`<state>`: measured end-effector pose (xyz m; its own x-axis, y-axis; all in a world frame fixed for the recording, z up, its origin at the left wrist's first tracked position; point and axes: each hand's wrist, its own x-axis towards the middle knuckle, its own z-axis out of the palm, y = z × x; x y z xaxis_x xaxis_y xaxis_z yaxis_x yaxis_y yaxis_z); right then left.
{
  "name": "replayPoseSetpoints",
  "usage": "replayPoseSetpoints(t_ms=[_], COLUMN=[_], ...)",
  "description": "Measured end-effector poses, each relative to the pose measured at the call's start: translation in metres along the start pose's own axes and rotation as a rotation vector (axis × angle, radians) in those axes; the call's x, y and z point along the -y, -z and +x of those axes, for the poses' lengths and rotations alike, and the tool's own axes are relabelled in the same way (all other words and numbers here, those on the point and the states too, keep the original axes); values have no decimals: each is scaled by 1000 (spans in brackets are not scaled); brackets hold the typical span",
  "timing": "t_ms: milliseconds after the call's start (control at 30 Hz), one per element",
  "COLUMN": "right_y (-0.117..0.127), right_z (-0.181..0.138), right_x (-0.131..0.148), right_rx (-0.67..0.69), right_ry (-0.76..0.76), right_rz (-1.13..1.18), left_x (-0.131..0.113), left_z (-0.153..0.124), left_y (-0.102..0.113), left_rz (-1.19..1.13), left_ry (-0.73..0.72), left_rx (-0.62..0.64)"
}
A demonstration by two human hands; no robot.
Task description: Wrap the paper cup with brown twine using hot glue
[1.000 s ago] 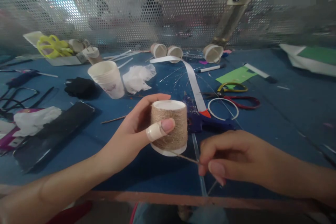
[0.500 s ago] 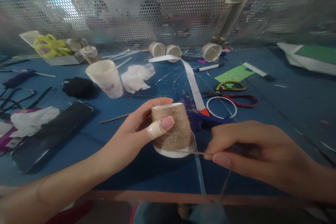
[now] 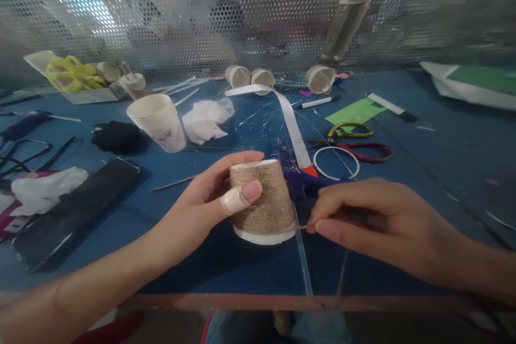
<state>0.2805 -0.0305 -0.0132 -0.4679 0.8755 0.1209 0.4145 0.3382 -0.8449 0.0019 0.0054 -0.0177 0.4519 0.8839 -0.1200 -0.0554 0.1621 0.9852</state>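
Observation:
My left hand (image 3: 220,193) is wrapped round a paper cup (image 3: 264,201) covered in brown twine, its thumb across the front; a bandage is on that thumb. The cup is turned upside down, with a bare white band along its lower rim. To its right, my right hand (image 3: 363,226) pinches the twine (image 3: 302,227) between thumb and forefinger, close to the cup's lower edge. The loose end hangs below that hand over the table edge. Behind the cup lies a dark blue glue gun (image 3: 298,183) with an orange part, and a clear glue stick (image 3: 304,260) runs towards the table edge.
Stacked paper cups (image 3: 159,121) and crumpled white plastic (image 3: 207,118) lie behind my left hand. Scissors (image 3: 358,140), a white ring (image 3: 336,163) and green paper (image 3: 355,113) are behind my right. A black pouch (image 3: 76,215) is at left. A perforated metal panel (image 3: 181,16) closes the back.
My right hand has moved slightly left, closer to the cup, so the twine between them is shorter. The left hand keeps its hold. The whole view has shifted a little.

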Motion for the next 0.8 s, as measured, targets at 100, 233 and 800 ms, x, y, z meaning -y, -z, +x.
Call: replayPoseSetpoints(t_ms=[100, 233, 800], right_y=[0, -1, -4], right_z=[1, 1, 6], right_x=[-2, -3, 1], right_rx=[-12, -29, -17], right_ry=[-14, -24, -116], right_rz=[5, 9, 55], left_x=[0, -5, -1], left_z=[1, 0, 2], left_y=[0, -2, -5], left_rz=[-7, 15, -42], left_ry=[-3, 34, 15], left_rx=[1, 1, 7])
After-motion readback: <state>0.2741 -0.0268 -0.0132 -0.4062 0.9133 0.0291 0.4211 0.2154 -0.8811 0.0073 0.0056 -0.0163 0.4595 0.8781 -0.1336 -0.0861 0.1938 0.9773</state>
